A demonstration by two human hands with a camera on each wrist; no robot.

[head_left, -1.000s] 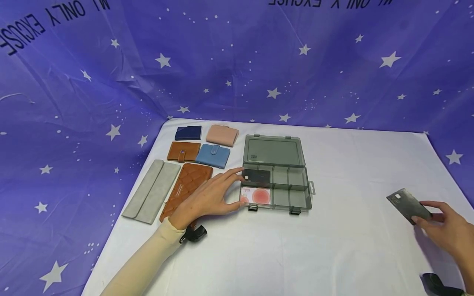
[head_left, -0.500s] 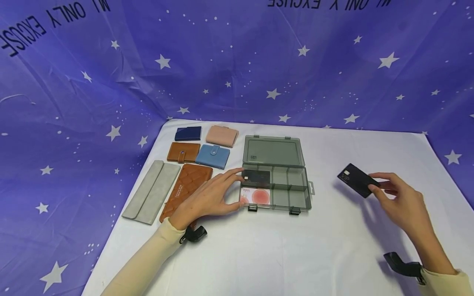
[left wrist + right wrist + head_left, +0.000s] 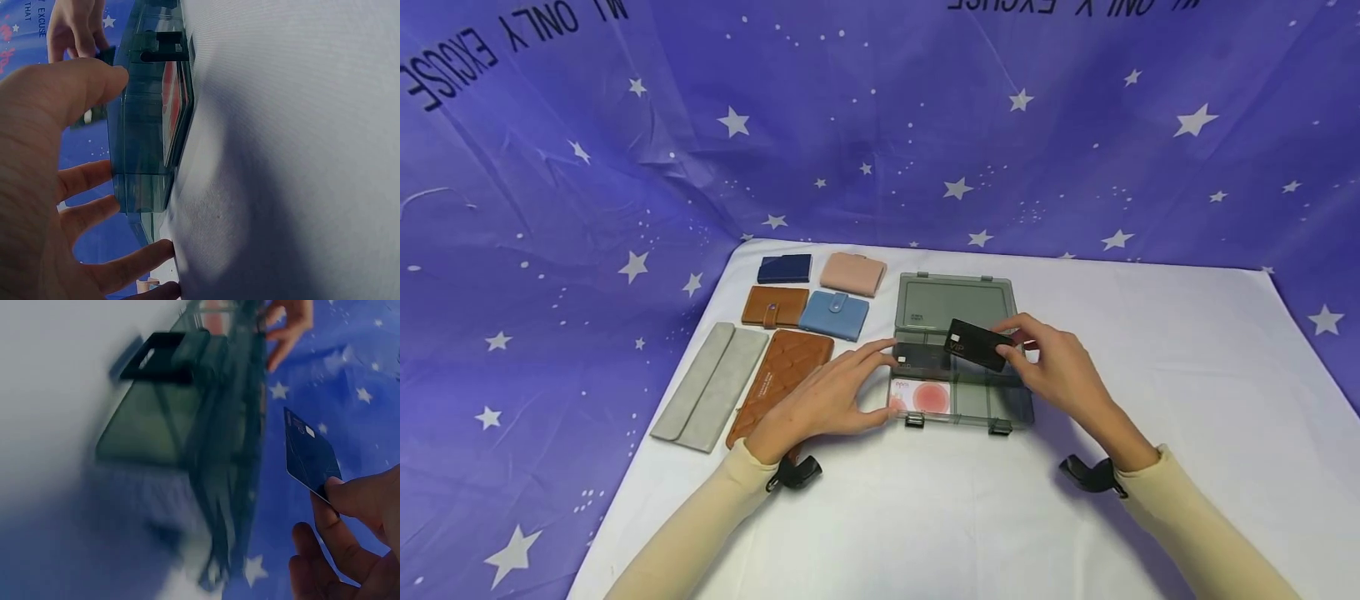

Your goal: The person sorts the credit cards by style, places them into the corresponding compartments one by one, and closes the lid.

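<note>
My right hand [image 3: 1060, 367] pinches a black VIP card [image 3: 976, 345] by one end, thumb on one side and fingers on the other. The card is tilted above the compartments of a green see-through divided box [image 3: 973, 423], whose lid [image 3: 958, 302] lies folded back. Spread out, my left hand [image 3: 827, 400] touches the box's left wall with its fingertips, its thumb near the front left corner. In the box's left side, a dark card [image 3: 917, 360] lies in the back row and a white card with a red circle [image 3: 928, 397] in the front row.
Left of the box lie a navy wallet [image 3: 784, 268], a pink wallet [image 3: 852, 273], a brown wallet [image 3: 775, 306], a blue wallet [image 3: 833, 315], a grey long wallet [image 3: 709, 387] and a quilted brown wallet [image 3: 790, 365]. A purple starry cloth [image 3: 880, 125] stands behind the white table.
My right hand has carried the black card leftward from the right side of the table to above the box. My left hand has stayed at the box's left wall.
</note>
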